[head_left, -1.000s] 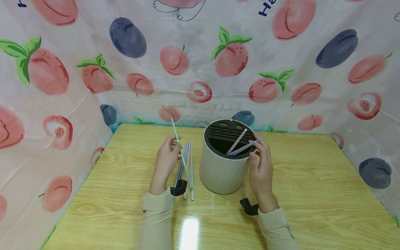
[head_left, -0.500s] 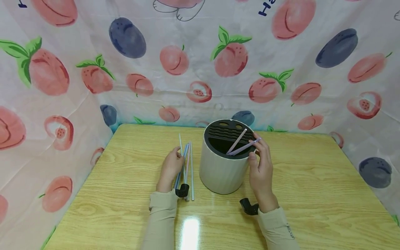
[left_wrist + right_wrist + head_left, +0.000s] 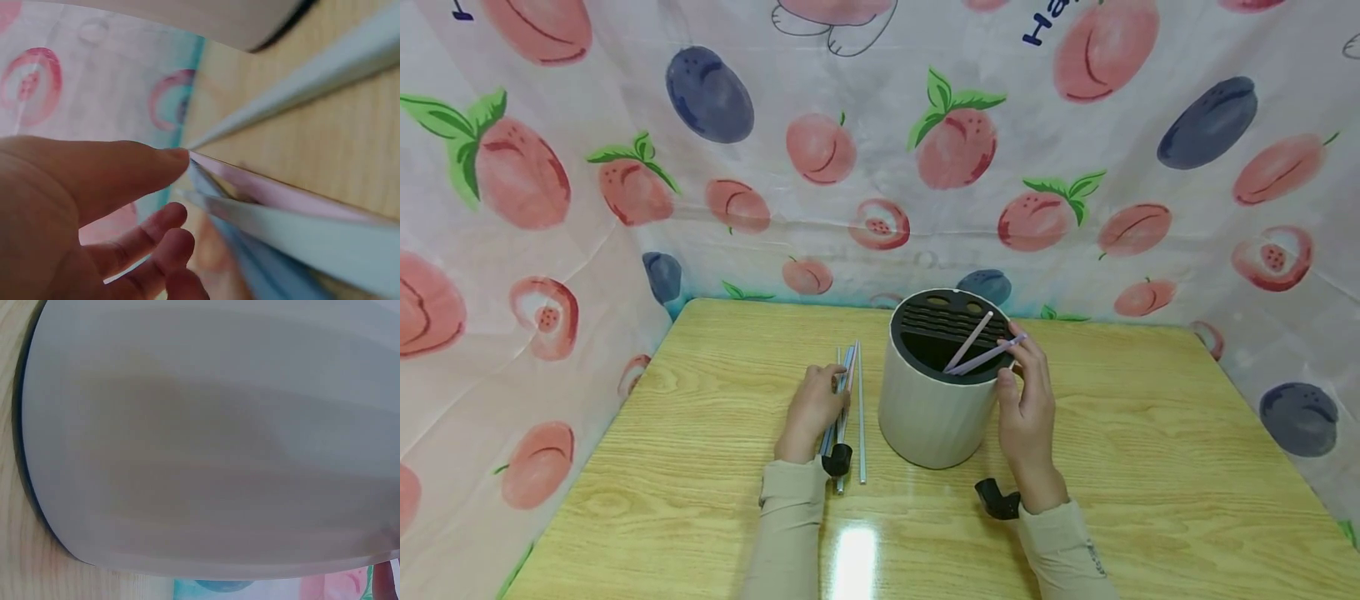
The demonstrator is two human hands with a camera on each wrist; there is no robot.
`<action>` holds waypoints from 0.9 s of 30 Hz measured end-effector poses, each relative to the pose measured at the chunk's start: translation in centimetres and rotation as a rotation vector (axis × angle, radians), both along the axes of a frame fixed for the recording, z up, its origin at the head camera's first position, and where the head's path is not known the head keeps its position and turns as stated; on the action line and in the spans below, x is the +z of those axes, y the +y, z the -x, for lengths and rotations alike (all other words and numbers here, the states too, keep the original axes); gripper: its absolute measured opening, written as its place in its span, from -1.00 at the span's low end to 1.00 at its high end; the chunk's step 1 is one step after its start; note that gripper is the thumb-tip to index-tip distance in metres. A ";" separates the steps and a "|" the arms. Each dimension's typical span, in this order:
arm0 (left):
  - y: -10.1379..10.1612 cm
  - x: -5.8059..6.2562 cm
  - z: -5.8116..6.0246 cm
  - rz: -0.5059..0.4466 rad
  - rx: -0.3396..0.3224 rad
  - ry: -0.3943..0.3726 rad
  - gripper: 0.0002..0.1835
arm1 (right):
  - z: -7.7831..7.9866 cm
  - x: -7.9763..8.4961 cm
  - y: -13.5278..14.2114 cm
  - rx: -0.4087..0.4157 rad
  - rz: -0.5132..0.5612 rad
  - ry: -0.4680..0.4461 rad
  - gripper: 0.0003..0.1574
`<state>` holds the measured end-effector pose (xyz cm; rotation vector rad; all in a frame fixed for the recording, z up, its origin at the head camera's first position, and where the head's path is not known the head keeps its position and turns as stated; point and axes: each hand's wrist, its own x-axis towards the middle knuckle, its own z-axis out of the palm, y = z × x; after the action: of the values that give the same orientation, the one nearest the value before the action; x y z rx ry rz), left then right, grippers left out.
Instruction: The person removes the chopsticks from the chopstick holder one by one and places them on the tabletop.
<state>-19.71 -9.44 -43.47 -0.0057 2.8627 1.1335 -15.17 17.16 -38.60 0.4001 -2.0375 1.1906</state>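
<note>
In the head view my left hand (image 3: 815, 410) is over a bundle of long thin chopsticks on the table. A pale green chopstick (image 3: 312, 234) crosses blue chopsticks (image 3: 234, 247) and a pink chopstick (image 3: 281, 187). The thumb tip reaches the far ends of the bundle, with the other visible fingers loosely bent apart from it. Another pale green chopstick (image 3: 861, 425) lies to the right. My right hand (image 3: 1028, 404) rests against the white utensil holder (image 3: 925, 417), fingertips at its rim. Inside lean a pink chopstick (image 3: 972, 340) and a purple chopstick (image 3: 988, 356).
The holder's black top (image 3: 951, 312) has slots and two round holes at the back. A wooden table (image 3: 1150, 433) bears everything, with a fruit-print cloth (image 3: 880, 150) behind it. Black wrist cameras (image 3: 997, 498) sit under both hands.
My left hand has brought the pale green chopstick down onto the bundle, moving right and lower, and has let go of it. The right hand and the holder stay in place.
</note>
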 end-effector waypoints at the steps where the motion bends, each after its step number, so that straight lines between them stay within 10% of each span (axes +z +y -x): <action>1: 0.0 0.2 0.0 -0.008 0.001 0.009 -0.57 | 0.0 0.0 0.0 0.001 0.000 -0.001 -0.55; 27: 3.7 8.8 -2.7 -0.316 -0.146 0.515 -0.66 | -0.1 0.1 0.0 0.003 0.003 -0.010 -0.58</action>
<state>-17.02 -5.71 -34.68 0.5808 2.9736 1.7541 -15.09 17.13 -38.55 0.3964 -2.0435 1.1998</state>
